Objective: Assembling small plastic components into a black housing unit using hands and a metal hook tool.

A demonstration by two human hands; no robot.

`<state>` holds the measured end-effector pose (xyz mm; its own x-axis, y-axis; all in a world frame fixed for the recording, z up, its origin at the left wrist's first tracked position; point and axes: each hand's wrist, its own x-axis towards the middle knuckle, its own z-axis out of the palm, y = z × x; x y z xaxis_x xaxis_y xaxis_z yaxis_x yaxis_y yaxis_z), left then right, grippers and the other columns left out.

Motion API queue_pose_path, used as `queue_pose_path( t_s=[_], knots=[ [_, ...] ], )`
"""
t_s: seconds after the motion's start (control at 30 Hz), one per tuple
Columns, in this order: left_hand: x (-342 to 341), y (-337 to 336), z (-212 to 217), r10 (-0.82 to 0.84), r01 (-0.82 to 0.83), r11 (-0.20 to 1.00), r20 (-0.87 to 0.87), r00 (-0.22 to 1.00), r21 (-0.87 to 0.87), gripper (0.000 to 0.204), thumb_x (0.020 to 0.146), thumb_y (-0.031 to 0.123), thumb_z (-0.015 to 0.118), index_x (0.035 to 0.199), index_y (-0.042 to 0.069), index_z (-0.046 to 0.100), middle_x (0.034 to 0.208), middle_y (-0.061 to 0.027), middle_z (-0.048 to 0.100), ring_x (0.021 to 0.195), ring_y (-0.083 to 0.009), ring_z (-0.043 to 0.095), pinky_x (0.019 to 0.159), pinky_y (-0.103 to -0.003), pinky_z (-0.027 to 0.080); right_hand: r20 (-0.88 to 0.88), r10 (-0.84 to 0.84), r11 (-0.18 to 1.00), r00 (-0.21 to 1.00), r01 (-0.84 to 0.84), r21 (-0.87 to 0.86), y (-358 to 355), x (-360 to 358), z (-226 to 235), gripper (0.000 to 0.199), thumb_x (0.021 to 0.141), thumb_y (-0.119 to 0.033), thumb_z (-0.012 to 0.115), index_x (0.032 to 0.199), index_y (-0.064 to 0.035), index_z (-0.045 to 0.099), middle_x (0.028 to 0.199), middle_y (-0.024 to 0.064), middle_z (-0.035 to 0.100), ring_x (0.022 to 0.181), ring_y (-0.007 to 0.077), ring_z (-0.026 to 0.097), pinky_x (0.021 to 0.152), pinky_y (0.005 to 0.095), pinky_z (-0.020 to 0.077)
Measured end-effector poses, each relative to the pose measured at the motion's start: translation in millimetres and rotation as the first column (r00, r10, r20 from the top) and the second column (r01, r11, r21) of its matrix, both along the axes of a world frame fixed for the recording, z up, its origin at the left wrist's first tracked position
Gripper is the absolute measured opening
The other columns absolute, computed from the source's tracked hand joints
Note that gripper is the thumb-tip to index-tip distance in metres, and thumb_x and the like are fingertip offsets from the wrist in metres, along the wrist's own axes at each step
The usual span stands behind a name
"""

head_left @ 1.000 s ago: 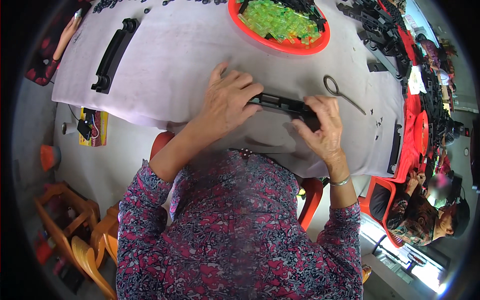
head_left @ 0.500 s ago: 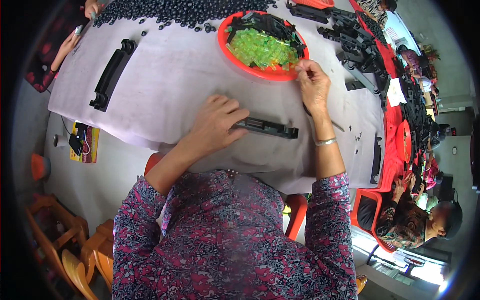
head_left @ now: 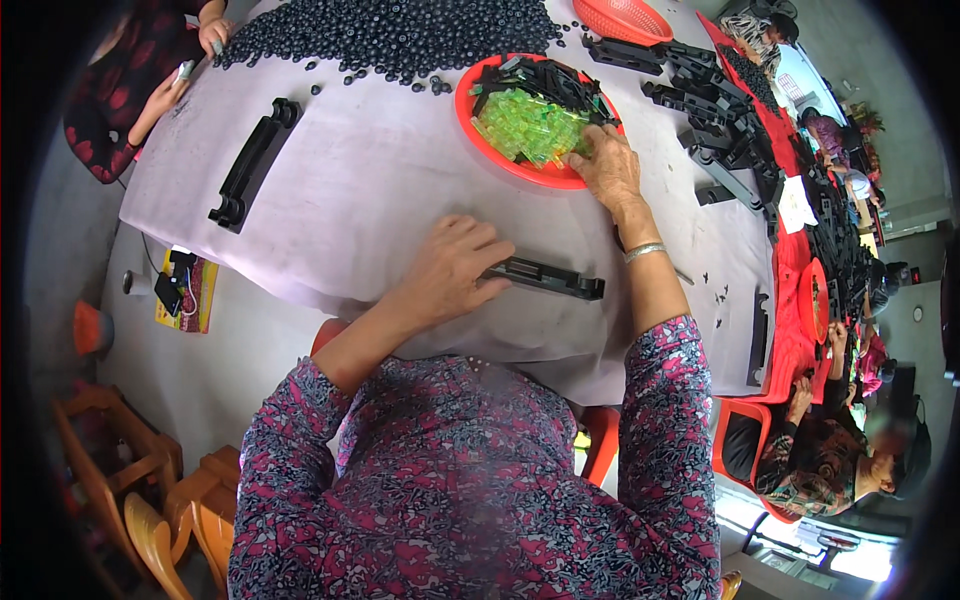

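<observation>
My left hand is closed round the left end of a long black plastic bar-shaped holder, which lies on the cloth-covered table in front of me. The holder's right end, with its curved notch, sticks out past my fingers. My right hand reaches over the right rim of a red round tray. Its bent fingers are at the edge of a heap of small translucent green pieces, and whatever they pinch is hidden. Black strip-like plastic parts fill the far side of the same tray.
Many small black round wheels lie heaped at the far edge. Another black holder lies at left, near a co-worker's hand. Black holders are piled at right, below a red basket. A thin rod lies beside my right wrist.
My right hand has gone from the tray's right rim inward to the green pieces. My left hand keeps its hold on the holder. The whole view has shifted slightly.
</observation>
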<state>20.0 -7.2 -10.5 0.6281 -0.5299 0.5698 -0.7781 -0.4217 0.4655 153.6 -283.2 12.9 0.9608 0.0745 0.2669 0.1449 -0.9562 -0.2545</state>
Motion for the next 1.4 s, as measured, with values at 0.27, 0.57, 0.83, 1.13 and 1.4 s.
queue_pose_path(
  t_s=[0.27, 0.57, 0.83, 1.13, 1.4],
  knots=[
    [-1.1, -0.8, -0.4, 0.01, -0.009, 1.0, 0.019, 1.0, -0.009, 0.039, 0.07, 0.02, 0.083, 0.105, 0.008, 0.069, 0.092, -0.0078, 0.058, 0.09, -0.0295, 0.058, 0.087, -0.043, 0.045, -0.038, 0.0, 0.95, 0.999, 0.012, 0.312, -10.5, -10.7, 10.1, 0.017, 0.084, -0.008, 0.079, 0.098, -0.001, 0.072, 0.085, 0.0073, 0.072, 0.077, 0.0176, 0.069, 0.073, 0.0331, 0.0555],
    [0.8, -0.6, -3.3, 0.0, 0.0, 1.0, 0.022, 1.0, -0.009, 0.036, 0.071, 0.022, 0.082, 0.101, 0.008, 0.07, 0.09, -0.0069, 0.058, 0.089, -0.0286, 0.057, 0.088, -0.043, 0.044, -0.212, 0.261, 0.733, 0.942, -0.051, 0.678, 8.4, -146.9, 37.3, 0.011, 0.096, -0.011, 0.072, 0.099, -0.0009, 0.074, 0.077, -0.0033, 0.065, 0.07, 0.0048, 0.055, 0.063, 0.0236, 0.0448],
    [-17.4, -12.4, -0.4, -0.066, 0.066, 0.998, 0.026, 0.997, 0.013, 0.035, 0.072, 0.021, 0.08, 0.103, 0.008, 0.069, 0.092, -0.0067, 0.057, 0.092, -0.0287, 0.058, 0.094, -0.043, 0.043, -0.21, 0.238, 0.834, 0.948, -0.089, 0.544, 46.3, -204.6, 41.9, 0.012, 0.095, -0.002, 0.064, 0.107, -0.0014, 0.067, 0.092, 0.0117, 0.069, 0.074, 0.0252, 0.065, 0.068, 0.0368, 0.0524],
    [-23.6, -16.3, -4.1, -0.032, 0.033, 0.999, -0.043, 0.999, 0.013, 0.035, 0.071, 0.02, 0.08, 0.102, 0.008, 0.068, 0.093, -0.0073, 0.056, 0.093, -0.0295, 0.057, 0.094, -0.044, 0.043, -0.008, 0.195, 0.884, 0.981, -0.172, 0.435, 56.8, -216.9, 24.8, 0.014, 0.085, 0.0, 0.074, 0.097, -0.0037, 0.068, 0.082, 0.0097, 0.062, 0.077, 0.0259, 0.061, 0.068, 0.0391, 0.0501],
    [-24.4, -16.7, -6.0, -0.034, 0.033, 0.999, -0.022, 0.999, -0.012, 0.036, 0.071, 0.022, 0.08, 0.102, 0.008, 0.068, 0.092, -0.007, 0.055, 0.092, -0.0295, 0.056, 0.093, -0.044, 0.043, -0.02, 0.025, 0.86, 0.999, -0.012, 0.511, 67.8, -223.9, 18.0, 0.014, 0.085, 0.001, 0.076, 0.097, -0.0051, 0.074, 0.086, 0.0075, 0.065, 0.073, 0.0202, 0.064, 0.064, 0.0333, 0.051]
  ],
)
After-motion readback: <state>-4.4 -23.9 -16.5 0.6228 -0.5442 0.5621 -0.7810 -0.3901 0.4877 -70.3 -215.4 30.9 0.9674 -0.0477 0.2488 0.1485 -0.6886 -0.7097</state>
